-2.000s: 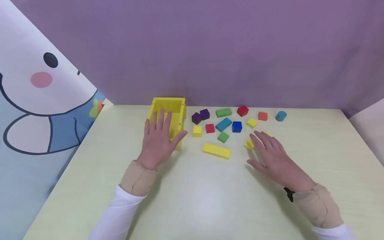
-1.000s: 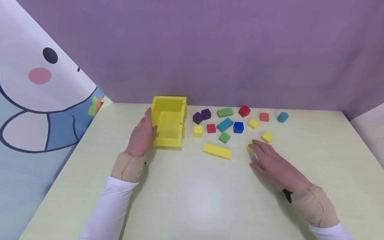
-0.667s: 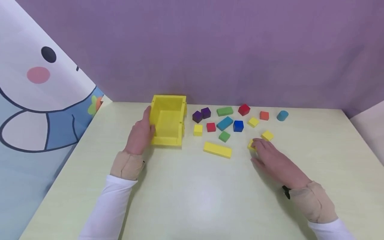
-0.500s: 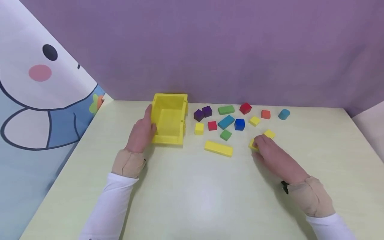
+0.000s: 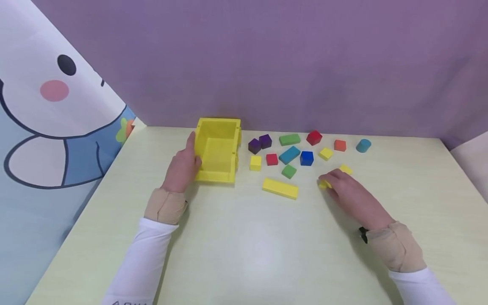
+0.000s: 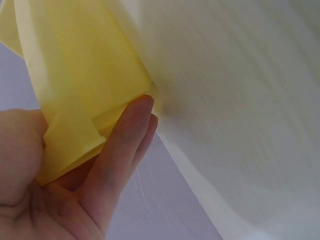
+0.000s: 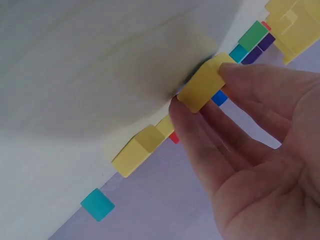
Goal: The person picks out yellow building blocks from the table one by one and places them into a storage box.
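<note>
At the left side wall of a yellow box (image 5: pixel 198 169), my left hand (image 5: pixel 181 169) grips the rim, thumb on the inside edge. The left wrist view shows the box wall (image 6: pixel 90 60) between thumb and fingers (image 6: pixel 120 145). Over the table to the right, my right hand (image 5: pixel 352 195) pinches a small yellow block (image 5: pixel 325 184). Up close in the right wrist view, that block (image 7: pixel 202 87) sits between the fingertips, low over the tabletop. Just behind the hand lies another yellow block (image 5: pixel 345 169), partly covered by it.
Several blocks lie between the box and the right hand, among them a long yellow block (image 5: pixel 280 188), a green block (image 5: pixel 289 171), a blue cube (image 5: pixel 306 158) and two purple cubes (image 5: pixel 260 144). A teal cylinder (image 5: pixel 364 145) stands far right. A purple backdrop (image 5: pixel 267 63) rises behind the table.
My left hand went from hovering over the box to gripping its left wall. My right hand's fingers closed in from loosely spread to a pinch on the small yellow block.
</note>
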Motion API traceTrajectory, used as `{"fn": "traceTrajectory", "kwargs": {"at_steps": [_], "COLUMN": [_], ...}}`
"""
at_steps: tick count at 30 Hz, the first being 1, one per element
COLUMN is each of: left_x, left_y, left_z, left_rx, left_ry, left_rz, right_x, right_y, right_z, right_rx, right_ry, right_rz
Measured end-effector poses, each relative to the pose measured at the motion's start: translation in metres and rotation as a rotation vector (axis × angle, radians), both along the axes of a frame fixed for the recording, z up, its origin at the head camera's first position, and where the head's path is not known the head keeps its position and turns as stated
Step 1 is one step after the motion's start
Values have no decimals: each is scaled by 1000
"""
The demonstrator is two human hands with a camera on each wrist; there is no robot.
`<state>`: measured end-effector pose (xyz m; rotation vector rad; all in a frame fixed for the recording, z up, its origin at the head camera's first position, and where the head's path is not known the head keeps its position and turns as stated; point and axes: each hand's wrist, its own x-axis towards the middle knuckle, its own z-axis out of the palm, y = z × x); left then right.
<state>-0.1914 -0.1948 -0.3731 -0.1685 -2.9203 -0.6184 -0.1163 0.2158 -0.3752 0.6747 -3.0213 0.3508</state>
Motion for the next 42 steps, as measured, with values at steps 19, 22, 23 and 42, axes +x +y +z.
{"fn": "traceTrajectory", "kwargs": {"at_steps": [19, 22, 23, 42], "left_x": [3, 4, 4, 2], "left_y": [-8, -9, -9, -1], "left_z": [2, 1, 0, 1], "left_rx": [20, 20, 20, -1], "left_ry": [-18, -17, -16, -6], "left_rz": [-1, -2, -2, 9], "right_x": [-3, -4, -4, -16], "right_y": [-10, -15, -17, -46], "right_z": [20, 24, 26, 36], "right_rx": [-70, -95, -102, -121], "right_ry": [102, 121, 123, 83], "right_rz": [14, 40, 46, 72]}}
